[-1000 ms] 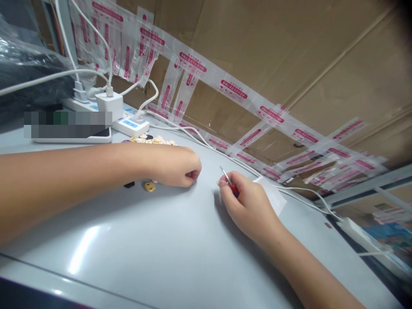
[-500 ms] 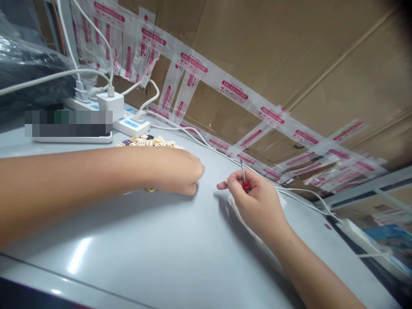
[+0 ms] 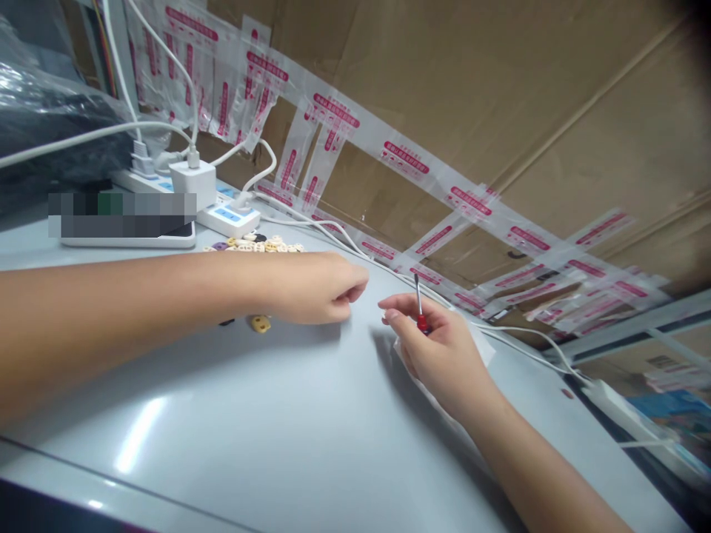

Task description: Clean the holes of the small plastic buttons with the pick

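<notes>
My right hand [image 3: 436, 340] holds a small screwdriver [image 3: 421, 314] with a red handle, its metal shaft pointing up between the fingers. Thumb and index finger of that hand come near each other at the tips. Facing it from the left, a short gap away, my left hand [image 3: 333, 287] has its fingers curled closed; whatever is in them is hidden. Behind my left forearm lies a pile of small cream, yellow, purple and black bead-like pieces [image 3: 272, 243], partly covered. One yellow piece with dark holes [image 3: 260, 323] rests just in front of the forearm.
A white power strip [image 3: 229, 219] with a plugged-in charger [image 3: 192, 183] stands at the back left, beside a partly blurred-out device [image 3: 130, 240]. White cables [image 3: 344, 235] run along the taped cardboard [image 3: 405, 159]. White sheet-like material [image 3: 482, 352] lies under my right hand.
My left hand has moved right and slightly up, closer to my right hand. The yellow piece by the forearm is more exposed. My right hand keeps the screwdriver, its fingertips slightly shifted.
</notes>
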The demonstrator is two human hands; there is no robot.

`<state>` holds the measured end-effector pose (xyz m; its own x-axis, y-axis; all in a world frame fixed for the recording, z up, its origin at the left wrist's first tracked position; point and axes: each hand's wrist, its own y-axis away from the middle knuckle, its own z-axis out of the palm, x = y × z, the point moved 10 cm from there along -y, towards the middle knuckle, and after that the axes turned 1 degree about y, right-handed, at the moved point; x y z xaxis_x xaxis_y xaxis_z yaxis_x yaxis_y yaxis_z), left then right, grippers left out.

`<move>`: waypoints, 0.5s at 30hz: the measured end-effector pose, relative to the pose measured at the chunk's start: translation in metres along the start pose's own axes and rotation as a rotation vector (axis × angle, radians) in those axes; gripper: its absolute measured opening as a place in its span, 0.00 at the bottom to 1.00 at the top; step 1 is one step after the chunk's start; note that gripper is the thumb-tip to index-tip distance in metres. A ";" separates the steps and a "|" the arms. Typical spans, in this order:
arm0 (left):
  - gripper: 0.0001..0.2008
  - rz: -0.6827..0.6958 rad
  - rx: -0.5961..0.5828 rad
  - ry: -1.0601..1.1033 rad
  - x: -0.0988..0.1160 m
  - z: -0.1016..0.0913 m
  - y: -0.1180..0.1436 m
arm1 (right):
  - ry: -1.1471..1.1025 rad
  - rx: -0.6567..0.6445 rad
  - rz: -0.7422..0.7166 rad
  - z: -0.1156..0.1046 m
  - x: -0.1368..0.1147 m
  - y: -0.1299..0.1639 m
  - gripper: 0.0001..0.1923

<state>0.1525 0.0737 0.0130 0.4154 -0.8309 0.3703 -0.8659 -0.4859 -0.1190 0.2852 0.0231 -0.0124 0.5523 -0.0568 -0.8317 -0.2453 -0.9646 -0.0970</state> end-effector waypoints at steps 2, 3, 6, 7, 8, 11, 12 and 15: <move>0.02 0.017 0.022 0.046 0.002 -0.001 0.000 | 0.011 -0.023 0.007 0.002 0.001 0.001 0.14; 0.03 0.031 0.031 0.072 0.004 -0.001 0.000 | 0.011 -0.038 0.010 0.004 0.002 0.001 0.15; 0.05 0.077 0.066 0.154 0.008 -0.002 0.000 | -0.041 -0.078 0.041 0.008 0.004 0.002 0.17; 0.05 0.087 0.077 0.179 0.009 -0.002 0.000 | -0.078 -0.093 0.063 0.010 0.006 0.002 0.17; 0.06 0.091 0.088 0.202 0.009 -0.002 0.000 | -0.121 -0.107 0.086 0.012 0.007 0.003 0.18; 0.06 0.083 0.103 0.252 0.008 -0.002 -0.001 | -0.232 -0.155 0.139 0.019 0.008 0.004 0.19; 0.06 0.082 0.106 0.262 0.008 -0.002 -0.001 | -0.254 -0.170 0.146 0.021 0.007 0.005 0.18; 0.06 0.089 0.114 0.275 0.007 -0.001 -0.001 | -0.292 -0.216 0.143 0.026 0.003 0.006 0.16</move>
<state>0.1561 0.0683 0.0168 0.2351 -0.7743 0.5876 -0.8521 -0.4550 -0.2586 0.2648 0.0238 -0.0296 0.2673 -0.1491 -0.9520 -0.1132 -0.9860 0.1227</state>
